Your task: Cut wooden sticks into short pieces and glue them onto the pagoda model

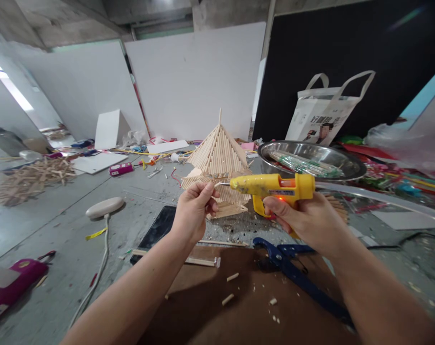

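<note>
My right hand (pixel 307 220) is wrapped round the handle of a yellow hot glue gun (pixel 257 186), which points left and shows an orange light. A clear glue stick (pixel 379 197) trails from its back end. Between the thumb and fingers of my left hand (pixel 194 208) is a short wooden stick piece (pixel 217 184), right at the glue gun's nozzle; whether they touch I cannot tell. Just behind both hands stands a tiered wooden stick model (pixel 219 153) with a pointed roof, its lower part partly hidden by my hands.
Blue cutters (pixel 292 273) and cut stick bits (pixel 228 299) lie on a brown board (pixel 203 306). A black phone (pixel 160 227) and a white corded device (pixel 104 207) are at left. Behind stand a metal basin (pixel 357 167) of wrapped sticks and a white bag (pixel 318 112).
</note>
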The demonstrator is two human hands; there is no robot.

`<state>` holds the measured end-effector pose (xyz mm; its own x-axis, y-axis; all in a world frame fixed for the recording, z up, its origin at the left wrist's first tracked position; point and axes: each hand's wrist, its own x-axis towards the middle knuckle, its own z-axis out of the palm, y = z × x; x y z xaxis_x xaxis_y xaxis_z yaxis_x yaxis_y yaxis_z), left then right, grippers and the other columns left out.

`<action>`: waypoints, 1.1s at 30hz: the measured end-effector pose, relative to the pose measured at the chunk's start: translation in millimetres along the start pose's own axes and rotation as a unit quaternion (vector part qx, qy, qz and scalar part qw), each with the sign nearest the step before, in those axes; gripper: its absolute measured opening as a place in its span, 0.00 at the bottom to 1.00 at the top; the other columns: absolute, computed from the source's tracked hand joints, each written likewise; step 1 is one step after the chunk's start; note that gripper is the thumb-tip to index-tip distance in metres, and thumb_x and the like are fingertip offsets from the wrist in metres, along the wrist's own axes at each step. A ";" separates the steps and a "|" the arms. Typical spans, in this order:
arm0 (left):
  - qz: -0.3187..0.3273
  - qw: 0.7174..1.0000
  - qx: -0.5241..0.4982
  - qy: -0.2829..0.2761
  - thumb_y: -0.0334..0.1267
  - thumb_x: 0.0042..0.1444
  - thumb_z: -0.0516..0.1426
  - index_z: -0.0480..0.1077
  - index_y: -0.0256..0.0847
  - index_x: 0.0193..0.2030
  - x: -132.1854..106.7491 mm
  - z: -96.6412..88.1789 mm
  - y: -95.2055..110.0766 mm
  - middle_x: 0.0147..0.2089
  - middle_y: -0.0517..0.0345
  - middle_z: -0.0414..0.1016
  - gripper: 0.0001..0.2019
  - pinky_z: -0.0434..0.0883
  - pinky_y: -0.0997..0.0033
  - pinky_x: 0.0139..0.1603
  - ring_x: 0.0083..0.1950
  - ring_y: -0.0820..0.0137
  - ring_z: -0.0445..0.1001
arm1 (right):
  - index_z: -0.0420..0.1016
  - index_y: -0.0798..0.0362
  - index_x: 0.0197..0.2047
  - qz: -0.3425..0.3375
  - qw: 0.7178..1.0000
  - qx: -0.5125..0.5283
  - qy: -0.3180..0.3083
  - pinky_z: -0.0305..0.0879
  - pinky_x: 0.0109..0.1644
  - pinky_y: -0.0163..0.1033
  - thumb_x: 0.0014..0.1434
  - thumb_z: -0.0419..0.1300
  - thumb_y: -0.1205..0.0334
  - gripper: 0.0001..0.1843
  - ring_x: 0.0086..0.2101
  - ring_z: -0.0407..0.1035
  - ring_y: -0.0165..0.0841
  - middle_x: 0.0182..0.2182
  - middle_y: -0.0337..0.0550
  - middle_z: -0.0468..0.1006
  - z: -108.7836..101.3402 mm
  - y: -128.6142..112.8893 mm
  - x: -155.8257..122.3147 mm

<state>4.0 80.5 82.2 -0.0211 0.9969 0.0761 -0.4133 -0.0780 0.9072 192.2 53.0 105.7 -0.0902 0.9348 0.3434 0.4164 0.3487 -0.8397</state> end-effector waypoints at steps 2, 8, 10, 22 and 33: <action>-0.001 1.000 0.002 0.001 0.41 0.42 0.58 0.60 0.36 0.25 -0.5 0.2 0.3 0.22 0.66 0.66 0.12 0.57 0.84 0.13 0.15 0.84 0.61 | 0.62 0.51 0.16 -0.005 1.000 -0.017 -0.006 0.49 0.12 0.30 0.46 0.58 0.54 0.15 0.12 0.52 0.23 0.09 0.32 0.58 0.0 0.6 0.2; -0.002 1.000 0.003 0.002 0.42 0.41 0.59 0.59 0.36 0.24 -1.6 0.6 1.2 0.22 0.66 0.66 0.13 0.56 0.84 0.13 0.15 0.84 0.60 | 0.62 0.51 0.16 -0.002 0.998 -0.060 -0.013 0.50 0.13 0.31 0.48 0.56 0.53 0.15 0.12 0.52 0.22 0.10 0.32 0.58 0.2 -0.9 -0.5; -0.001 1.000 0.001 0.002 0.41 0.42 0.59 0.59 0.36 0.24 -1.6 0.8 1.3 0.22 0.66 0.66 0.13 0.56 0.84 0.13 0.14 0.84 0.60 | 0.63 0.50 0.17 -0.003 0.998 -0.062 -0.008 0.50 0.13 0.31 0.48 0.56 0.53 0.14 0.12 0.52 0.23 0.10 0.32 0.58 0.2 -1.2 -0.6; -0.004 1.000 0.003 0.004 0.41 0.41 0.59 0.60 0.36 0.25 -1.4 -0.5 1.1 0.22 0.66 0.67 0.12 0.56 0.84 0.13 0.14 0.84 0.61 | 0.63 0.50 0.18 0.007 0.997 -0.078 -0.003 0.52 0.13 0.32 0.48 0.55 0.50 0.15 0.12 0.52 0.23 0.09 0.32 0.58 0.6 -3.1 -0.4; -0.006 1.000 -0.003 -0.008 0.40 0.43 0.58 0.61 0.36 0.25 -1.9 0.0 1.7 0.22 0.66 0.67 0.11 0.57 0.83 0.14 0.15 0.84 0.61 | 0.60 0.52 0.17 0.035 0.996 -0.081 0.012 0.51 0.13 0.32 0.47 0.53 0.44 0.20 0.11 0.51 0.23 0.09 0.32 0.57 1.7 -8.4 -1.1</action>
<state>3.3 78.4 83.7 -0.0015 0.9974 0.0725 -0.4195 -0.0664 0.9053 187.3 49.1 111.6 -0.0352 0.9537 0.2987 0.5615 0.2661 -0.7835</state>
